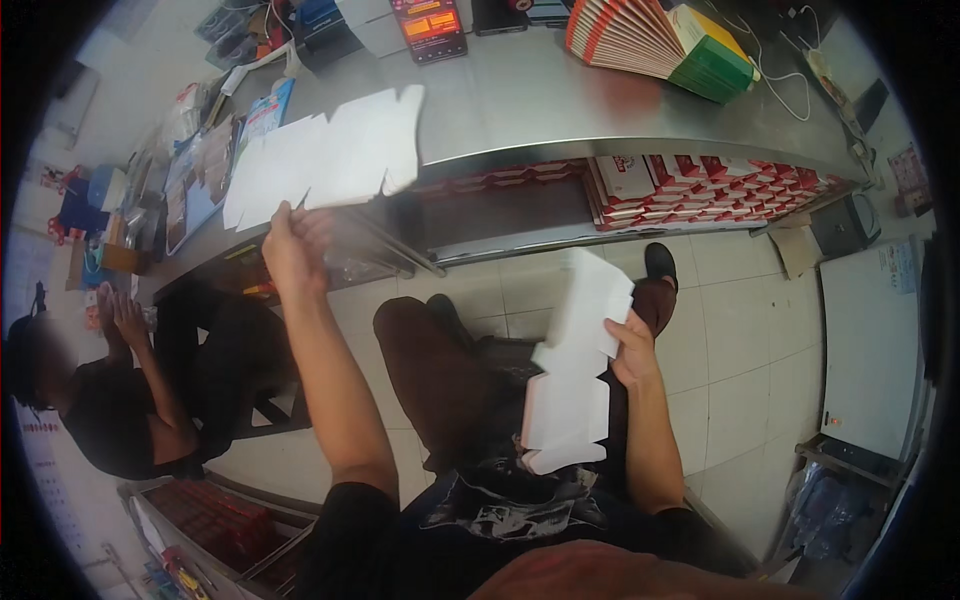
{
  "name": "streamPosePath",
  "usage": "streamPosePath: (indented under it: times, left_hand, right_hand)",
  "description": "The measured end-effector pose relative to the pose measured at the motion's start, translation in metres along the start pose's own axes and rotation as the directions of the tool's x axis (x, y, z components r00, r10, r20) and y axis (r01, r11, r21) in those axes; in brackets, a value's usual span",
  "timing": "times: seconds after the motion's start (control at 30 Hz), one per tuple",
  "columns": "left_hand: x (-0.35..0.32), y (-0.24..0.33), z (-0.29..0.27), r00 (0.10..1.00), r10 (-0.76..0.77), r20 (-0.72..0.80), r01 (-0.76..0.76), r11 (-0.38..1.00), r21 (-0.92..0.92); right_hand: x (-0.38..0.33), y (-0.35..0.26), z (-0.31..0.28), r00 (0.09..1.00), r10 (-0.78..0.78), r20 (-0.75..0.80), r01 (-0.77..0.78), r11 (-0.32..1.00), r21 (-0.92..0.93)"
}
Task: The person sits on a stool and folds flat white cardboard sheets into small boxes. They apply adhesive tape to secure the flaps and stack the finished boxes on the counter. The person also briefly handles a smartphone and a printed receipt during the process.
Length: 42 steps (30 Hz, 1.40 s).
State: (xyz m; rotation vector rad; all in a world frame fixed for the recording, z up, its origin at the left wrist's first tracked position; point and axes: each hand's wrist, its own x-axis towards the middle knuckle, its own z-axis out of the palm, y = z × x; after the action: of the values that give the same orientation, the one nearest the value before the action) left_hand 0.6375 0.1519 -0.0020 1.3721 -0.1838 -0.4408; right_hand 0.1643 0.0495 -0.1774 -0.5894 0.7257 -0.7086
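Note:
My left hand (297,245) is at the near edge of a flat white carton blank (325,150), which lies over the front edge of the steel table at the left. It pinches that edge, its other fingers curled and slightly blurred. It is unclear whether this is one blank or a stack. In front of my body, my right hand (632,350) grips another white carton blank (575,375) by its right side. This one is partly folded along its creases, with notched flaps and a pinkish side panel at the lower left.
On the steel table (500,100) are a phone (430,28) with a lit screen and a fanned bundle (625,40) beside a green-yellow box (712,62). Red-and-white boxes (690,185) fill the shelf beneath. A person (130,400) sits at the left; a white cabinet (872,340) stands right.

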Motion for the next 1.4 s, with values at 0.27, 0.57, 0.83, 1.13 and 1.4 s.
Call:
streamPosePath:
  times: [0.27,0.57,0.83,1.13,1.4]
  left_hand:
    - [-0.116,-0.06,0.001,0.744,-0.256,0.617,0.194,0.967,0.167]
    - [-0.154,-0.076,0.036,0.823,-0.375,0.428,0.273,0.92,0.281]
    - [-0.162,-0.067,0.04,0.88,-0.127,0.459,-0.084,0.907,0.412]
    - [-0.13,-0.05,-0.025,0.85,-0.106,0.516,-0.104,0.927,0.361]
    - [-0.157,-0.112,-0.041,0.894,-0.132,0.428,-0.297,0.539,0.788]
  right_hand:
    - [0.038,0.003,0.084,0.991,0.04,0.131,-0.048,0.997,0.055]
    - [0.077,-0.004,0.173,0.942,-0.018,0.336,0.33,0.25,-0.91]
    - [0.071,0.004,0.221,0.955,-0.185,0.234,0.241,0.017,-0.97]
    - [0.01,0.002,0.225,0.841,0.161,0.517,0.195,0.801,-0.566]
    - [-0.058,0.055,0.256,0.937,0.113,0.329,0.271,0.357,-0.894]
